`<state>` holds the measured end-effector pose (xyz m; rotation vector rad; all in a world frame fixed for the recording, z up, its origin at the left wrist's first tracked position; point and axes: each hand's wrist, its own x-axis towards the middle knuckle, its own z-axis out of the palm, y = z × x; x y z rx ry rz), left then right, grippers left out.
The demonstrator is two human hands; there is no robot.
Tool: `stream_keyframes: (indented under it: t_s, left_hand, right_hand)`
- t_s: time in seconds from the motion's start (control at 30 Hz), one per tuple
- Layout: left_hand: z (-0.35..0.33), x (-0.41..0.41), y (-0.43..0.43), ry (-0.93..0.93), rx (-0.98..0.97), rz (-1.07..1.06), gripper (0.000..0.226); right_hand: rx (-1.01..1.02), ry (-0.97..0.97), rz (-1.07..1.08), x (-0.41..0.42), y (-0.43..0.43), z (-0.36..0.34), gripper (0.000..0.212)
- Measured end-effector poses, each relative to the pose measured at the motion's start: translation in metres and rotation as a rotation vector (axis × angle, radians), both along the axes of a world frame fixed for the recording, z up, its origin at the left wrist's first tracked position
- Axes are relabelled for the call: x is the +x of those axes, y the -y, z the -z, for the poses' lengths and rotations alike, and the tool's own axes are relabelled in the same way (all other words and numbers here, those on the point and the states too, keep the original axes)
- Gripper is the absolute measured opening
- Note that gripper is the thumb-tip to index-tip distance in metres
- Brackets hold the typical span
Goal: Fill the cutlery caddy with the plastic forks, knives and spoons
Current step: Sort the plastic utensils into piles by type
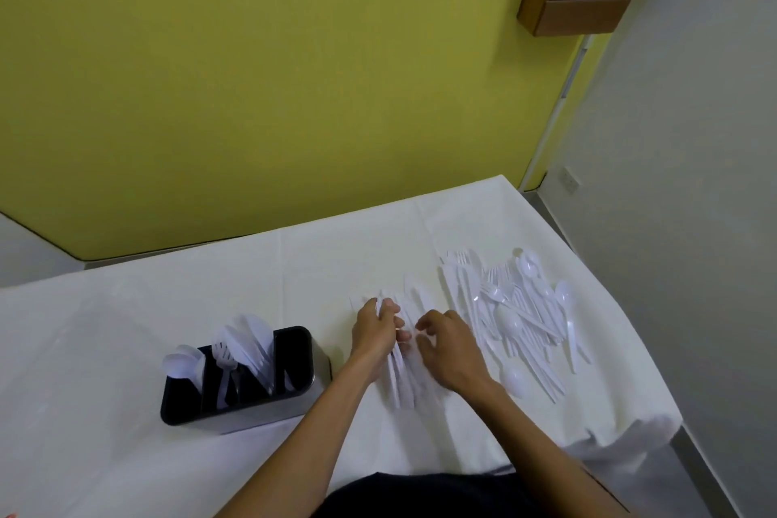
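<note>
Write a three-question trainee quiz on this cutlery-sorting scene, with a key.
1. True or false: the cutlery caddy is empty.
2. Which hand grips a bundle of white plastic cutlery? A) left hand B) right hand C) neither
3. Fill in: the loose pile of forks, knives and spoons lies on the person's ____ side of the white tablecloth.

Key:
1. False; the cutlery caddy already holds spoons, forks and knives standing upright.
2. A; the left hand's fingers close around the bundle, while the right hand hovers beside it with curled fingers.
3. right
</note>
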<state>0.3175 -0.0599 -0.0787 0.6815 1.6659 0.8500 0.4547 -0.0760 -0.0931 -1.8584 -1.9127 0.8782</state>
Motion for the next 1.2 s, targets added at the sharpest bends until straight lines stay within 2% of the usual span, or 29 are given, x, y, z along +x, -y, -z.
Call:
stream_keyframes:
  t_s: [0.07, 0.13, 0.2, 0.27, 0.33, 0.4, 0.47, 0.57, 0.67, 0.73, 0.8, 0.93, 1.0, 1.1, 1.2]
  left_hand:
    - [0.001, -0.002, 0.002, 0.023, -0.034, 0.028, 0.021]
    - [0.003, -0.007, 0.003, -0.041, -0.043, 0.082, 0.022]
    - [0.004, -0.013, 0.001, -0.139, -0.039, 0.123, 0.022]
    - [0.002, -0.019, -0.002, -0.212, -0.031, 0.154, 0.023]
    - [0.001, -0.019, -0.004, -0.262, -0.008, 0.177, 0.023]
    - [-0.001, -0.015, -0.004, -0.291, 0.052, 0.203, 0.022]
    - [-0.003, -0.008, -0.004, -0.278, 0.108, 0.232, 0.02]
    - [-0.005, 0.004, -0.005, -0.26, 0.15, 0.29, 0.019]
    - [0.0, 0.016, -0.002, -0.291, 0.165, 0.392, 0.022]
    - [0.003, 0.023, 0.001, -0.342, 0.158, 0.49, 0.025]
    - [0.006, 0.023, 0.001, -0.389, 0.143, 0.538, 0.027]
    - [0.009, 0.011, -0.003, -0.376, 0.102, 0.52, 0.027]
    - [0.009, 0.008, -0.005, -0.348, 0.08, 0.502, 0.027]
    - [0.005, 0.01, -0.006, -0.307, 0.078, 0.46, 0.026]
    - [-0.001, 0.016, -0.009, -0.266, 0.103, 0.433, 0.025]
  right_hand:
    - [0.076, 0.025, 0.147, 0.015, -0.005, -0.001, 0.02]
    - [0.102, 0.036, 0.244, 0.028, -0.007, 0.001, 0.021]
    - [0.078, 0.081, 0.188, 0.031, -0.002, 0.006, 0.02]
    - [0.071, 0.132, 0.033, 0.025, 0.004, 0.014, 0.018]
    - [0.067, 0.111, -0.073, 0.021, 0.006, 0.016, 0.015]
    - [0.074, 0.031, 0.002, 0.023, 0.003, 0.012, 0.016]
    - [0.125, -0.025, 0.183, 0.033, -0.002, 0.008, 0.016]
    - [0.133, -0.016, 0.365, 0.049, -0.006, 0.007, 0.02]
    - [0.065, 0.061, 0.261, 0.042, -0.004, 0.013, 0.02]
    - [0.001, 0.044, 0.191, 0.039, -0.003, 0.014, 0.02]
    - [-0.025, -0.005, 0.235, 0.044, -0.006, 0.011, 0.02]
    - [0.066, 0.01, 0.414, 0.069, -0.011, 0.0, 0.027]
    - [0.032, 0.083, 0.448, 0.077, -0.012, -0.002, 0.028]
    - [-0.05, 0.225, 0.392, 0.08, -0.016, -0.006, 0.014]
    - [-0.053, 0.241, 0.313, 0.078, -0.018, -0.01, 0.015]
